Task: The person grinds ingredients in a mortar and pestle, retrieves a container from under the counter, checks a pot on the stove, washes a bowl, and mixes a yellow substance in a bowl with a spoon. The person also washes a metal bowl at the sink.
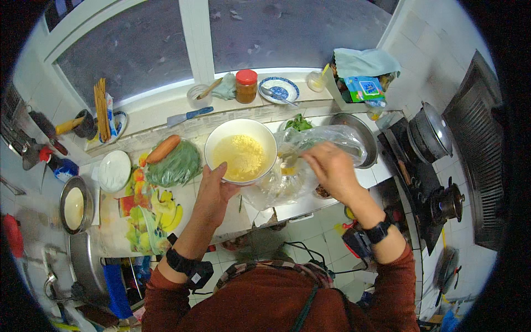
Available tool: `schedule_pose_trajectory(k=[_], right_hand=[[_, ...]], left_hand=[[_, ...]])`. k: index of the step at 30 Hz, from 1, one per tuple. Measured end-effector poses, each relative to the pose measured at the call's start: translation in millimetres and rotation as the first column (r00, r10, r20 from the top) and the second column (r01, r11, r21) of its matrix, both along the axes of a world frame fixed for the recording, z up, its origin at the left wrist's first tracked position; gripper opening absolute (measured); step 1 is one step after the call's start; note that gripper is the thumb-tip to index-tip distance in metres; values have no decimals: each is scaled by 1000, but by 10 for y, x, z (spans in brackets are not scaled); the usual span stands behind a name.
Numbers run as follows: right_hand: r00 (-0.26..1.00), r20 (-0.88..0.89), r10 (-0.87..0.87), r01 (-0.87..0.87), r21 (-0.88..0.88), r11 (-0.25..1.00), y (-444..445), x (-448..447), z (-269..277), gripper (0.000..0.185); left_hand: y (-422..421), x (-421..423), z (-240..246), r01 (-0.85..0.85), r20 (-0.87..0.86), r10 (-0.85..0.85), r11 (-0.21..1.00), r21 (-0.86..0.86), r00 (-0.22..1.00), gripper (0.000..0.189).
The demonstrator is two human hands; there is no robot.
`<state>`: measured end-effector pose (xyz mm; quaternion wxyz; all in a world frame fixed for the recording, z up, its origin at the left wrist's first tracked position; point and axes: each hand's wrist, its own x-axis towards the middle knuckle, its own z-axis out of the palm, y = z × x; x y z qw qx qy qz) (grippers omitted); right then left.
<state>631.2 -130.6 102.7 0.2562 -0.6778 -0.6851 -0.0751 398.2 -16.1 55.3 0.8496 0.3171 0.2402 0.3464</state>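
My left hand (pixel 215 189) grips the near rim of a white bowl (pixel 209 145), its thumb on the edge. The bowl holds a pale liquid with a yellow powdery or crumbly heap (pixel 249 153) in it. Right of the bowl, my right hand (pixel 330 168) is pinched on what looks like a spoon (pixel 290 159), partly blurred. That spoon is over an opened clear plastic bag (pixel 269 191), where some yellow material (pixel 288 170) shows. Behind the bag are green leaves (pixel 298 123) and a metal basin (pixel 372 145).
Left of the bowl lie a carrot (pixel 164 149), bagged greens (pixel 178 166) and a white plate (pixel 114 171). A red-lidded jar (pixel 246 87), a spatula (pixel 190 115) and a patterned plate (pixel 278 85) stand or lie on the sill. The stove (pixel 408 178) is at right, bearing pots.
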Motion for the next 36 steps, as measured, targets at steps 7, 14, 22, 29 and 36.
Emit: schedule_pose_trajectory(k=[7, 14, 22, 29, 36], right_hand=[[975, 209, 74, 38, -490, 871, 572, -36, -363, 17], [992, -125, 32, -95, -535, 839, 570, 62, -241, 26], [853, -464, -240, 98, -309, 946, 306, 219, -200, 27], [747, -632, -209, 152, -144, 978, 127, 266, -108, 24], [837, -513, -188, 137, -136, 981, 41, 212, -51, 20]], left_hand=[[35, -39, -50, -1, -35, 1, 1000, 2, 999, 44], [-58, 26, -11, -52, 3, 51, 998, 40, 999, 42], [-12, 30, -29, -29, -24, 30, 999, 28, 999, 41], [33, 82, -64, -46, -88, 51, 997, 64, 995, 46], [34, 113, -35, -5, -21, 5, 999, 33, 1000, 36]])
